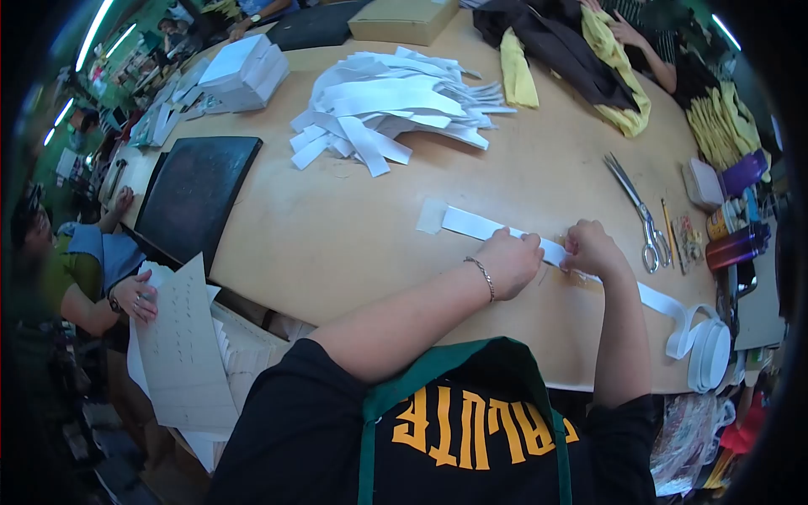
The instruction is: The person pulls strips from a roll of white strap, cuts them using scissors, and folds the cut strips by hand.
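1. Nearest camera, 6 o'clock: black shirt (295, 421) with yellow lettering, green apron (459, 357) over it.
2. White strip (471, 224) flat on counter (337, 236), from just right of center out toward 4 o'clock, passing under both hands. Looks to run on to white roll (714, 358) at 4 o'clock, on counter near edge; middle stretch partly hidden.
3. Left hand (509, 265), chain bracelet on wrist: fingers bent, pinching white strip.
4. Right hand (592, 250), just beside it on the 3 o'clock side: fingers curled down, pinching white strip too. Gap between the two hands.
5. Translucent patch (431, 215) on counter at far end of white strip, near center.
6. Scissors (640, 208) at 3 o'clock, handles nearer the person, blades pointing away. Pencil (668, 229) just beside. Purple bottle (739, 247) farther out, same direction.
7. Loose pile of white strips (396, 97) at 12 o'clock, cardboard box (402, 23) beyond.
8. Dark and yellow cloth (560, 50) at 1 o'clock, another person's hands (624, 32) by it.
9. White boxes (244, 76) between 10 and 11 o'clock; black folder (200, 189) between 9 and 10.
10. Co-worker's hand (135, 299) at 9 o'clock, touching stiff paper sheet (183, 353) with handwriting at 8.
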Demonstrator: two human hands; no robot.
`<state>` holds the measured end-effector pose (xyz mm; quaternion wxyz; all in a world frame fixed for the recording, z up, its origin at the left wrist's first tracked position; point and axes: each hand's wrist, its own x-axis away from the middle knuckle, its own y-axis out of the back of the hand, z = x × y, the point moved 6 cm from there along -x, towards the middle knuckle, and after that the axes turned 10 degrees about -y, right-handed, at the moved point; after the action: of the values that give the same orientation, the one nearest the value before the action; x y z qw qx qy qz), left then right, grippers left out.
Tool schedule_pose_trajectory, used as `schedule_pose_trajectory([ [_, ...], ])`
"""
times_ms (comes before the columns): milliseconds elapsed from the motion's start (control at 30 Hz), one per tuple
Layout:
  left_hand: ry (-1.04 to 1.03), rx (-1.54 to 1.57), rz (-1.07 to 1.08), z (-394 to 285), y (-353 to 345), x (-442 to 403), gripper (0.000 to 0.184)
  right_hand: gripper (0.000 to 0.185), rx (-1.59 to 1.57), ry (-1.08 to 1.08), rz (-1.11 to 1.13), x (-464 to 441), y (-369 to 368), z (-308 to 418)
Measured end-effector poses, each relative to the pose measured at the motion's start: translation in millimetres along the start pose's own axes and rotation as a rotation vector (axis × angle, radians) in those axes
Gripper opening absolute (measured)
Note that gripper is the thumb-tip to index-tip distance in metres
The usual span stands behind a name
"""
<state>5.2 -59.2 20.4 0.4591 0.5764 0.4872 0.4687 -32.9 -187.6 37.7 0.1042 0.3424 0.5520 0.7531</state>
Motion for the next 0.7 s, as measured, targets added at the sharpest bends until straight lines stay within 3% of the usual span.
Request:
schedule_pose_trajectory([
  [67,0.049,0.043,0.006,1.1,0.4,2.5,0.043,0.018,-0.083,-0.021,-0.021,9.3,-3.7,1.4],
  [167,0.154,0.241,-0.19,8.2,18.7,22.2,0.041,0.015,-0.355,0.201,-0.204,18.2,-22.5,-9.2],
  [267,-0.062,-0.108,-0.727,-7.6,39.4,61.5,0.031,0.013,-0.538,0.351,-0.155,71.5,-12.7,28.2],
  [367,-0.149,0.268,-0.36,-11.4,16.1,86.0,0.02,0.012,-0.67,0.427,-0.102,95.1,-17.3,47.2],
  [500,-0.143,0.356,-0.482,-7.7,37.3,134.9,0.008,0.013,-0.758,0.484,0.034,106.0,-24.3,66.5],
  [533,-0.124,0.36,-0.497,-6.4,42.1,144.6,0.007,0.021,-0.745,0.493,0.136,105.6,-33.4,67.0],
  [633,-0.03,0.215,-0.658,16.5,72.9,171.8,0.004,0.037,-0.757,0.678,-0.143,111.7,-9.8,84.2],
  [667,0.034,0.11,-0.701,33.5,92.4,182.3,0.003,0.049,-0.73,0.645,-0.12,105.0,-11.1,69.0],
  [700,0.017,0.029,-0.793,52.9,117.6,191.3,0.005,0.047,-0.649,0.54,-0.196,96.9,-9.8,49.1],
])
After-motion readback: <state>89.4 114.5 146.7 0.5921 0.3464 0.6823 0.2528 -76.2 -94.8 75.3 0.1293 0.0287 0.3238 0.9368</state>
